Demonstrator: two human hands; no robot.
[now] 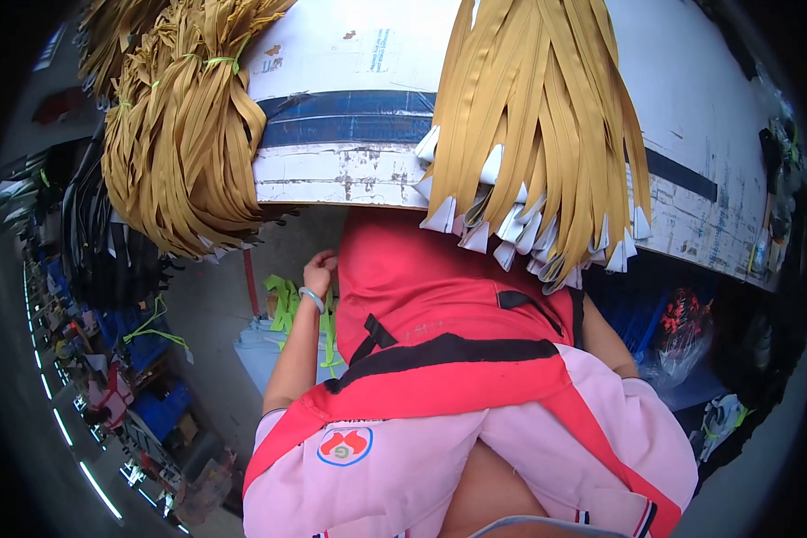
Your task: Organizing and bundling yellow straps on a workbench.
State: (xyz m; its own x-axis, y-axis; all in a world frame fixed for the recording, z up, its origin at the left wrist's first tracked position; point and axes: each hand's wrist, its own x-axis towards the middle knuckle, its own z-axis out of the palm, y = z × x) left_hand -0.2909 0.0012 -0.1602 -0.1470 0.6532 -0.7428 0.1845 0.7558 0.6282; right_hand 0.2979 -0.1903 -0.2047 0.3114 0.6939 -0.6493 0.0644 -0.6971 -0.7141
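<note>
My left hand (318,269), with a pale bracelet at the wrist, is low beside the left edge of my red apron (412,269). Its fingers are curled, and whatever they may hold is hidden. Bright green straps (282,303) lie beyond and below that wrist. Only my right forearm (606,339) shows, running down past the apron's right side; the hand itself is out of sight. In front of me a thick bunch of tan strips (538,117) drapes over the edge of a white work surface (341,175), its white-tipped ends hanging down. Neither visible arm reaches it.
A tied tan bundle (184,152) overhangs the surface's left end, with black strips (108,238) below it. Blue tape (350,117) crosses the surface. At the right stand a blue crate (632,309) and a clear bag with red contents (686,323). Light-blue pieces (255,354) lie at lower left.
</note>
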